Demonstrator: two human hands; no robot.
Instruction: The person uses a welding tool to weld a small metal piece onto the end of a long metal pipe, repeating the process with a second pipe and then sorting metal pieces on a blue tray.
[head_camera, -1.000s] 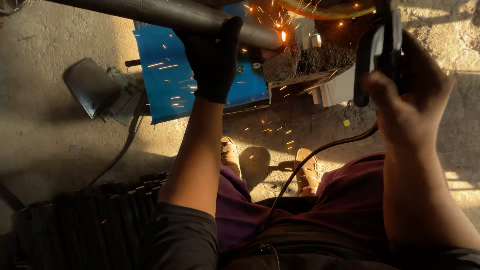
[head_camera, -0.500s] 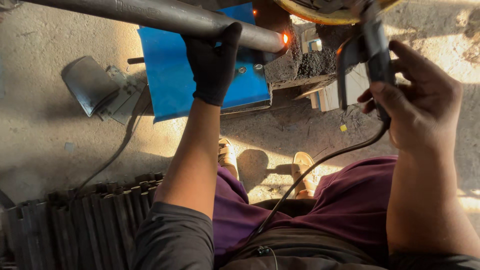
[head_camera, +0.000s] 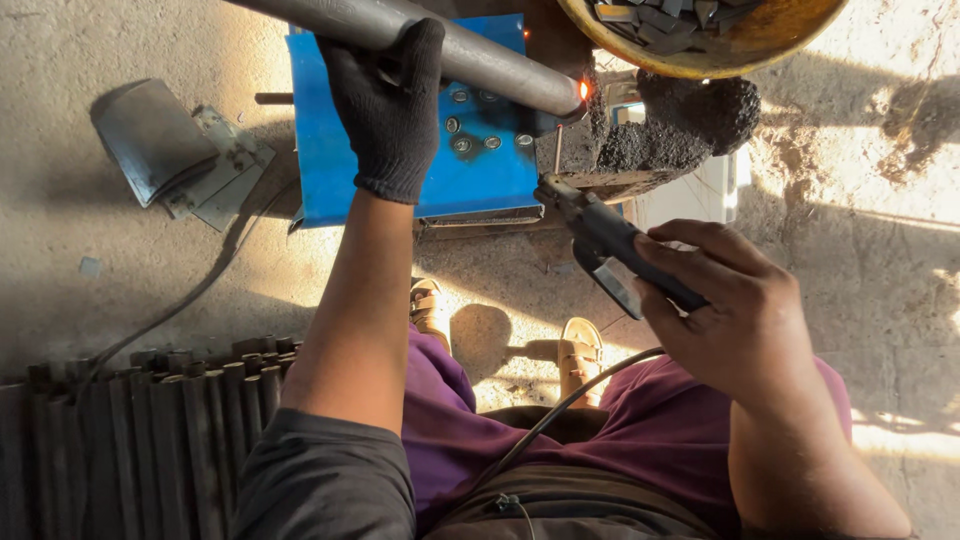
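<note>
My left hand (head_camera: 388, 110), in a black knit glove, grips a long grey steel pipe (head_camera: 478, 60) that runs from the upper left down to a glowing orange tip. The pipe lies over a blue metal plate (head_camera: 320, 160) studded with bolts. My bare right hand (head_camera: 735, 300) holds a black welding electrode holder (head_camera: 610, 240), its thin rod pointing up toward the pipe's hot end. A black cable (head_camera: 560, 410) trails from the holder down across my lap.
A yellow bowl (head_camera: 740, 60) of small metal pieces hangs at the top right above a heap of dark slag (head_camera: 690, 120). Several dark rods (head_camera: 150, 430) lie stacked at the lower left. Bent sheet-metal scraps (head_camera: 170, 150) rest on the concrete floor at the left.
The sparks have stopped and only the pipe's tip glows. My right hand has lowered the holder, now tilted with its rod toward the pipe end. My left hand keeps its grip.
</note>
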